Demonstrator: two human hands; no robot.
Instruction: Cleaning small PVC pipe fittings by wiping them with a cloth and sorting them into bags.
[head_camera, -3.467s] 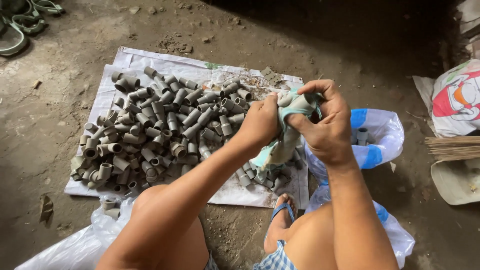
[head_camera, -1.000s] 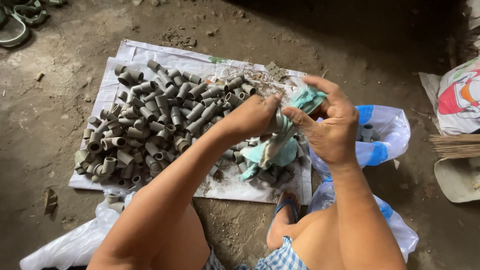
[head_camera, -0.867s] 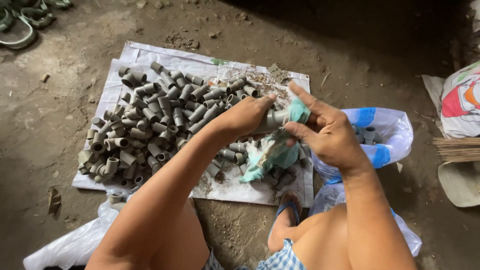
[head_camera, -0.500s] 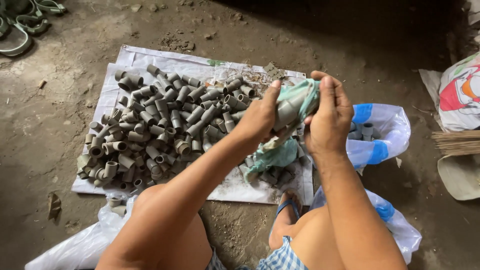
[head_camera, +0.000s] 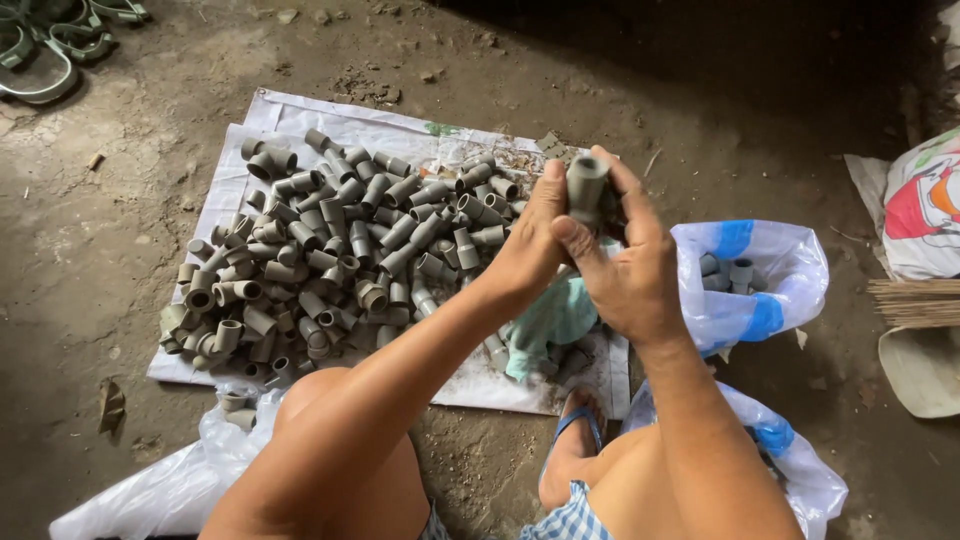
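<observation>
Here, nearest the camera, a person sits low on a dirt floor (head_camera: 120, 230), bare knees raised and one foot in a blue flip-flop (head_camera: 572, 440). A crumpled clear plastic bag (head_camera: 170, 490) lies beside the left knee.

Both forearms reach forward and meet above the work. The left hand (head_camera: 530, 255) and the right hand (head_camera: 625, 270) together pinch a single grey pipe fitting (head_camera: 585, 190), held upright with its open end facing up, above the right edge of a white sheet (head_camera: 290, 115). The left thumb presses its side; the right fingers curl around its far side. It looks like a short moulded plastic coupling: probably light, stiff and hard, with a smooth, perhaps dusty wall, so a grip around the barrel seems surest. It seems unlikely to crush.

Just below the hands a teal cloth (head_camera: 550, 320) lies bunched on the sheet.

To the left, a pile of grey fittings (head_camera: 330, 260) covers most of the sheet, elbows and straight sleeves jumbled together.

To the right, an open white sack with blue bands (head_camera: 760, 300) holds a few more fittings (head_camera: 725, 272). A second such sack (head_camera: 790, 470) sits by the right leg.

Further right lie a bundle of broom straws (head_camera: 915, 300) and a white bag printed in red and green (head_camera: 925, 210); its markings are too small to make out.

At the far left corner, green sandals (head_camera: 50, 50) rest on the floor.
</observation>
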